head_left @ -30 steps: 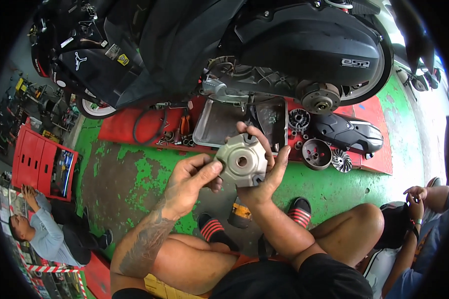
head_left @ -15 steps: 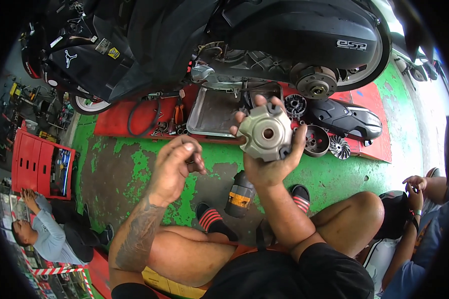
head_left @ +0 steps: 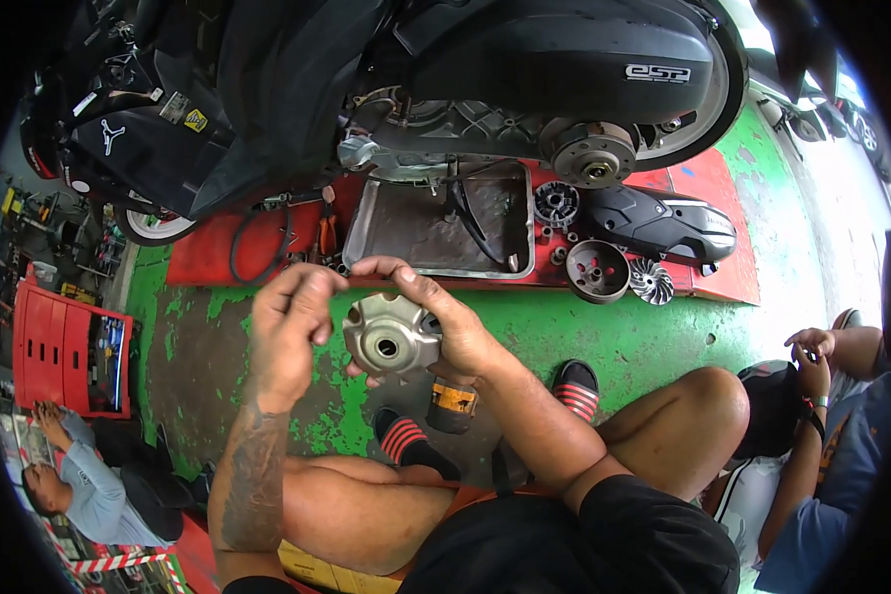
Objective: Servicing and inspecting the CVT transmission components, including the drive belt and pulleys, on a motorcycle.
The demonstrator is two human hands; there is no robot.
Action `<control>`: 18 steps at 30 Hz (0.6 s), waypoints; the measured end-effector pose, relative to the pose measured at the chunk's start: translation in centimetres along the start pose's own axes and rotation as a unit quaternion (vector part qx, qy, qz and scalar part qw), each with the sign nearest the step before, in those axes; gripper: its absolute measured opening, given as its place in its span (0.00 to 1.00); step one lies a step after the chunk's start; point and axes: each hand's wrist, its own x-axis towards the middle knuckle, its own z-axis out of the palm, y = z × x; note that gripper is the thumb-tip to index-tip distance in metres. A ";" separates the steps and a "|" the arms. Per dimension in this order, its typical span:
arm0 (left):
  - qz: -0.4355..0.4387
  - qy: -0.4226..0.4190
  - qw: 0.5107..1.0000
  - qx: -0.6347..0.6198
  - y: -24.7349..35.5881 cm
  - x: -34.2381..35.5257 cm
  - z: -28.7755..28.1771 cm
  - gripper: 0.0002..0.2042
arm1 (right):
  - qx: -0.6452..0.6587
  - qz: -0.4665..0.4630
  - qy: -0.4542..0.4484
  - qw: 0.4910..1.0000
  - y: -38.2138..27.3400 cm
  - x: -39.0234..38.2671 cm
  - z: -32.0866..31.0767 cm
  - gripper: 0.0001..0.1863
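A metallic scooter variator [head_left: 406, 319], its rim notched and its centre bored, is tilted with its round face towards me. My right hand [head_left: 465, 342] is closed on it, with the palm at its right side and fingers behind. To its upper left is my left hand [head_left: 292, 322], fingers curled inward close to the rim. Whether anything small is in those fingers is hidden. Below the variator, a black and yellow-orange power tool [head_left: 452, 406] stands on the floor between my feet, partly covered by my right hand and arm.
A black scooter [head_left: 564, 79] stands over a red platform [head_left: 203, 247]. On the platform lie a metal tray [head_left: 436, 272], a clutch drum [head_left: 598, 270], a finned disc [head_left: 651, 281], a black cover [head_left: 658, 230], a black belt [head_left: 238, 259] and orange-handled pliers [head_left: 327, 238]. People sit on both sides.
My right hand has brought the variator down and to the left and turned it, closer to my left hand. The left hand has shifted slightly left, its fingers now by the rim.
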 end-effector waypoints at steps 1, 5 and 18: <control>-0.006 0.015 0.999 -0.038 0.2 0.2 -0.7 0.13 | -0.003 0.018 0.002 1.000 -0.2 -0.1 0.4 0.40; -0.082 0.019 0.969 -0.231 0.3 0.8 -1.3 0.14 | 0.053 -0.025 0.026 0.998 0.6 0.7 0.1 0.41; 0.360 -0.054 0.792 0.489 0.4 -1.6 3.9 0.16 | 0.076 -0.188 0.200 0.958 3.7 1.1 1.0 0.25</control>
